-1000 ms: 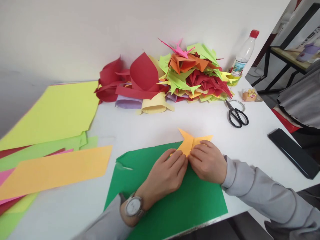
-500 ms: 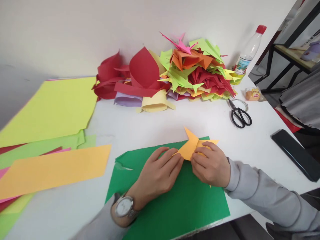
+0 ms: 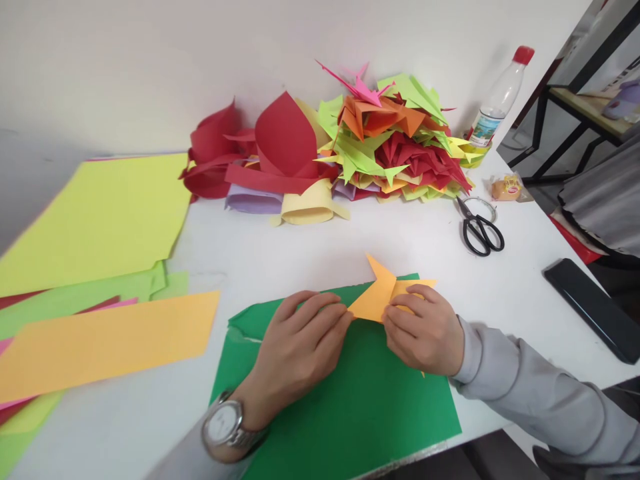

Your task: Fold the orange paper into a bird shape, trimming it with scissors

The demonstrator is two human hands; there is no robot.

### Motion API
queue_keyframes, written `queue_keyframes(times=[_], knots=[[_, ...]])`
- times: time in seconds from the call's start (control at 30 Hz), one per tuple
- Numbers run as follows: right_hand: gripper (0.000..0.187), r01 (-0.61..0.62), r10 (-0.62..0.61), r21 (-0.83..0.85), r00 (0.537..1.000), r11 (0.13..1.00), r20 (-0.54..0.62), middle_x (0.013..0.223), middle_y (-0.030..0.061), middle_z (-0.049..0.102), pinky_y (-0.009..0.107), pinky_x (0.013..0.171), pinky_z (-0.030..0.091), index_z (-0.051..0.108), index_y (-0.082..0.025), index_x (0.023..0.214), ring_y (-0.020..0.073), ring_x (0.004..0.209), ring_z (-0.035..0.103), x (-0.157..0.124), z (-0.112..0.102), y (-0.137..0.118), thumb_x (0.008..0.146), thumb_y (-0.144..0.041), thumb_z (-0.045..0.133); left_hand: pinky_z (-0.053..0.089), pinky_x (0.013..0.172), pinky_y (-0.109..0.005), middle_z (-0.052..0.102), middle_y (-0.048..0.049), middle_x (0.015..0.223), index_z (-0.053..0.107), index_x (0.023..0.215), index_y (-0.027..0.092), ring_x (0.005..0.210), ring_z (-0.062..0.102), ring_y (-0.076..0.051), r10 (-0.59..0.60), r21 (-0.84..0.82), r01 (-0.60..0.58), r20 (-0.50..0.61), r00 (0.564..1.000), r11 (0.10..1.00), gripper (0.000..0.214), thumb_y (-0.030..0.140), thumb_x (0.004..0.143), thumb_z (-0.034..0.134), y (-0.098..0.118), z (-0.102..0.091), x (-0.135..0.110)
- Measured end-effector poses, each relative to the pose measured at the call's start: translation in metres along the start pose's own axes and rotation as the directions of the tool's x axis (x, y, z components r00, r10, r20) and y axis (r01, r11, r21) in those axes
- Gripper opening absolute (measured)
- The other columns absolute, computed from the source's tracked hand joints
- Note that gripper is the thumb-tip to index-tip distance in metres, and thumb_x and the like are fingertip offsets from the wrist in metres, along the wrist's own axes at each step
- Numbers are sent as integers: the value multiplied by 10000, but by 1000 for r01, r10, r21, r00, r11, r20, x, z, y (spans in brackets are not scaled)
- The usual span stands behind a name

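Observation:
A folded orange paper piece [image 3: 379,295] with two pointed flaps lies on a green sheet [image 3: 350,407] near the table's front edge. My right hand [image 3: 425,330] presses down on the orange piece's right side with curled fingers. My left hand [image 3: 300,343], a watch on its wrist, lies with fingers stretched flat on the green sheet, its fingertips touching the left tip of the orange piece.
A heap of folded paper shapes [image 3: 390,140] and curled red sheets [image 3: 280,147] sits at the back by the wall. Black scissors [image 3: 479,230], a plastic bottle [image 3: 495,100] and a dark phone [image 3: 593,307] are on the right. Loose coloured sheets [image 3: 100,213] cover the left.
My left hand has slid left, off the orange piece, and its fingers have flattened. The orange piece turned a little under my right hand.

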State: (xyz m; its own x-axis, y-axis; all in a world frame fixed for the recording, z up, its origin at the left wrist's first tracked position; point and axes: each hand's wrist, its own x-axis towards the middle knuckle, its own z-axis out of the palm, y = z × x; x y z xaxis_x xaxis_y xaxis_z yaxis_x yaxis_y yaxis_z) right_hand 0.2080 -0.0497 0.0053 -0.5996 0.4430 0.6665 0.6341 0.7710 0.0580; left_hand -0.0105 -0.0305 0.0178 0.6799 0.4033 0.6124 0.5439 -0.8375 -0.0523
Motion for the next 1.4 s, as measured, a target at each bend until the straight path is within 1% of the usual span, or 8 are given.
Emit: queue_keyframes(times=[0.33, 0.43, 0.57, 0.67, 0.83, 1.07, 1.23, 1.4], knots=[[170, 5, -6, 12, 1000, 1000, 21, 711, 11, 656, 342, 755, 466, 631, -170, 710, 149, 749, 589, 0, 1, 0, 841, -84, 567, 486, 768, -389, 728, -51, 820, 632, 899, 142, 832, 655, -226, -18, 24, 20, -55, 998, 1000, 104, 78, 817, 634, 8, -4, 2], [174, 10, -11, 27, 1000, 1000, 16, 717, 16, 661, 344, 754, 465, 634, -171, 721, 150, 749, 588, 1, 1, -3, 859, -98, 555, 481, 807, -390, 732, -70, 888, 648, 962, 129, 883, 656, -227, 5, -23, -5, -3, 1000, 1000, 107, 167, 870, 607, 18, 3, 1], [153, 14, -15, 59, 1000, 998, 11, 704, 26, 666, 342, 754, 460, 631, -156, 715, 157, 753, 602, 4, 1, -6, 839, -81, 581, 469, 826, -391, 720, -71, 846, 657, 912, 127, 879, 645, -220, 48, -31, -47, 2, 999, 998, 171, 80, 896, 494, 23, 10, -1], [73, -20, 19, 112, 1000, 994, 7, 747, 44, 698, 354, 747, 468, 654, -134, 807, 172, 767, 620, 6, -1, -4, 842, -125, 590, 472, 810, -387, 710, -81, 823, 659, 891, 116, 871, 639, -220, 71, -27, -71, -5, 997, 997, 229, 63, 908, 437, 20, 7, 0], [93, -122, 121, 235, 992, 964, 20, 866, 57, 735, 371, 741, 485, 649, -143, 896, 187, 815, 642, 4, -1, -1, 831, -175, 591, 480, 800, -388, 710, -93, 840, 664, 885, 113, 881, 637, -229, 95, 41, -94, -7, 995, 995, 237, 59, 906, 434, 17, 3, 1], [60, -61, 72, 205, 996, 977, -49, 790, 18, 733, 344, 786, 493, 648, -152, 807, 142, 736, 638, 5, -3, -3, 831, -109, 613, 479, 800, -398, 721, -82, 875, 679, 880, 109, 894, 628, -237, 124, 33, -122, -43, 991, 992, 233, 63, 889, 450, 22, 2, 0], [209, 72, -73, 34, 997, 997, 16, 718, 39, 690, 383, 834, 490, 640, -164, 671, 173, 745, 615, 7, -9, -10, 822, -68, 532, 469, 801, -397, 718, -71, 861, 681, 827, 128, 905, 628, -233, 135, 43, -134, -30, 990, 990, 320, 67, 919, 381, 25, 0, -2], [266, 46, -45, -5, 998, 999, 31, 693, 38, 634, 396, 865, 479, 572, -191, 574, 181, 776, 587, 6, -11, -15, 811, -83, 516, 469, 789, -389, 715, -52, 862, 666, 838, 133, 913, 629, -225, 135, 45, -134, -18, 991, 990, 265, 51, 903, 422, 26, -4, 0]])
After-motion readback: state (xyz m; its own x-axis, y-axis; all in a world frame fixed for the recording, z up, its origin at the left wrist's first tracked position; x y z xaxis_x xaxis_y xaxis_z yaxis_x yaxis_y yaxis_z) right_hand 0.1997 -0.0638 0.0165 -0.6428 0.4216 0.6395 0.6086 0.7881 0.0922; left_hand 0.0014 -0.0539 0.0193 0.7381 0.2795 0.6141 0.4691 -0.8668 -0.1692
